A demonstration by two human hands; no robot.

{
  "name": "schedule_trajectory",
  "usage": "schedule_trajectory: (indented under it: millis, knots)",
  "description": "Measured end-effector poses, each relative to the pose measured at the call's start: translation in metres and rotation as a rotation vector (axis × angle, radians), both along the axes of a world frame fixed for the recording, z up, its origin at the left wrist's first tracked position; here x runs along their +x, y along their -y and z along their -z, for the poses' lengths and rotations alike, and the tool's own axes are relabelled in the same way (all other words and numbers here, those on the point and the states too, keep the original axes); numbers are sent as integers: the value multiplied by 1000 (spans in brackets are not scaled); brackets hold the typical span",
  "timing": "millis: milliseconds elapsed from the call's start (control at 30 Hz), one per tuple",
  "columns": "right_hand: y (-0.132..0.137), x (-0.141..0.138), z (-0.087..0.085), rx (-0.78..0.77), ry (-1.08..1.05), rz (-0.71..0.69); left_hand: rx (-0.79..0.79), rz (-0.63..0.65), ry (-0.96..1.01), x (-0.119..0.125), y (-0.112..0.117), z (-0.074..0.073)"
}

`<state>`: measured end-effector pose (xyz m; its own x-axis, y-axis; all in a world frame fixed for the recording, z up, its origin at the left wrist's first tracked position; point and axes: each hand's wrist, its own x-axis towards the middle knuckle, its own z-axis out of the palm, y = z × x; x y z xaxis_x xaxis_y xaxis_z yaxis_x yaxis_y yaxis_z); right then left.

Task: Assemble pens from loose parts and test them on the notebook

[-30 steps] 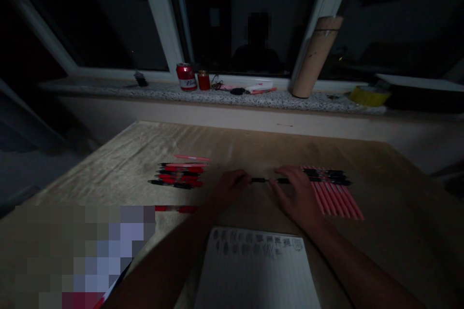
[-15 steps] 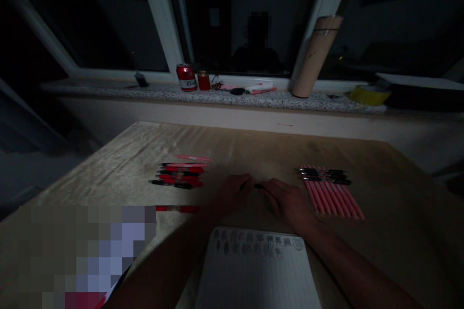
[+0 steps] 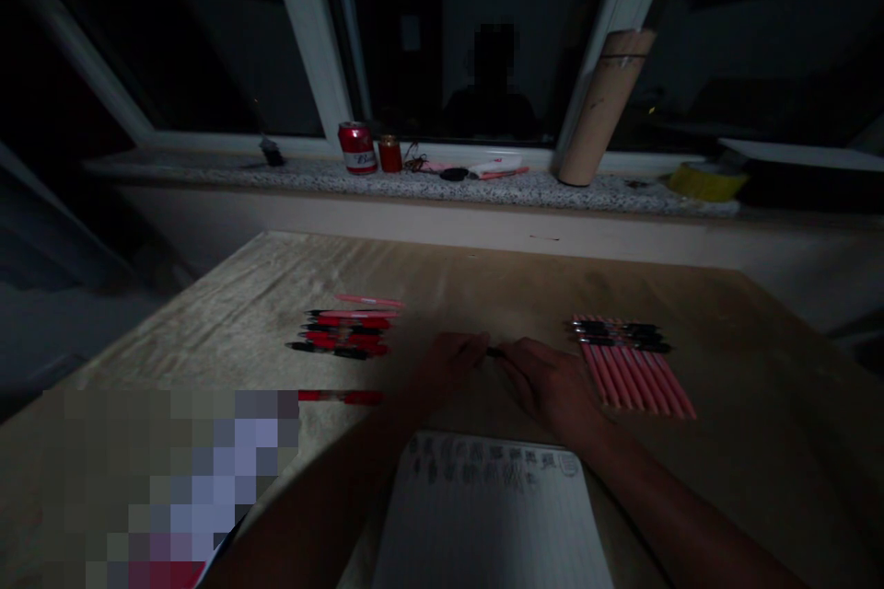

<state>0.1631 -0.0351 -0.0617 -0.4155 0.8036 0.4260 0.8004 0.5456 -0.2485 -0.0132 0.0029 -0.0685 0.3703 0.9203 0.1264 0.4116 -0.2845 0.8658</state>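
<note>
Above the top edge of the notebook (image 3: 494, 515), my left hand (image 3: 452, 363) and my right hand (image 3: 545, 377) meet with their fingers closed. Between the fingertips shows a short dark piece of what looks like a black pen (image 3: 494, 352); the rest is covered by my fingers, and the dim light hides detail. To the left of my left hand lies a pile of red, black and pink pens (image 3: 345, 336), with a single red pen (image 3: 342, 397) nearer me. Beside my right hand are pink pens (image 3: 642, 382) in a row, with several black pens (image 3: 622, 333) across their upper ends.
The notebook bears rows of dark scribbles. Behind the table (image 3: 276, 267), a stone sill (image 3: 310, 173) holds a red can (image 3: 357, 147), a small red jar (image 3: 390, 154), a tall cardboard tube (image 3: 608, 106) and yellow tape (image 3: 708, 181). A blurred patch covers the lower left.
The view has shifted very slightly. Both hands stay together in nearly the same place, and a little more of the black pen shows between the fingertips.
</note>
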Motion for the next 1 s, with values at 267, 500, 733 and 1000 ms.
schedule_trajectory:
  millis: [267, 500, 733, 1000]
  knots:
    - [-1, 0, 3, 19, 21, 4, 118, 88, -48, -6, -3, -2]
    - [-1, 0, 6, 27, 61, 4, 204, 26, -248, -2, -3, 5]
    - [-1, 0, 4, 46, 37, 0, 122, 40, -141, -3, -3, -1]
    - [-2, 2, 6, 69, -12, 3, 196, 65, -143, -6, -3, 4]
